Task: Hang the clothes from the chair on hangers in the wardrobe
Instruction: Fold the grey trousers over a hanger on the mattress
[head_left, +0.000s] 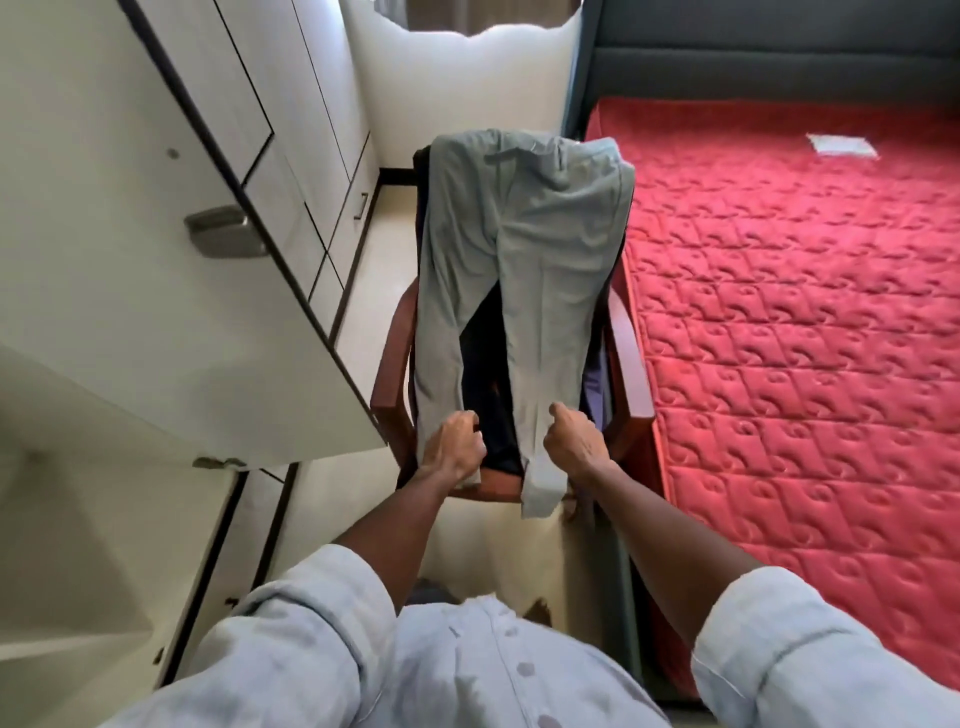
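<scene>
Grey trousers (540, 249) lie draped over a red-brown wooden armchair (631, 358), waist at the chair's top and legs running down toward me. Dark clothes (491, 364) show between the two legs, and a bit of purple cloth peeks out at the right. My left hand (453, 446) grips the lower end of the left trouser leg. My right hand (574, 441) pinches the right trouser leg near its hem, which hangs over the seat's front edge. No hanger is in view.
An open white wardrobe door (156, 270) with a metal handle juts out at the left, close to the chair's left arm. More wardrobe fronts run behind it. A bed with a red quilted mattress (789, 312) fills the right side. Pale floor lies in front of the chair.
</scene>
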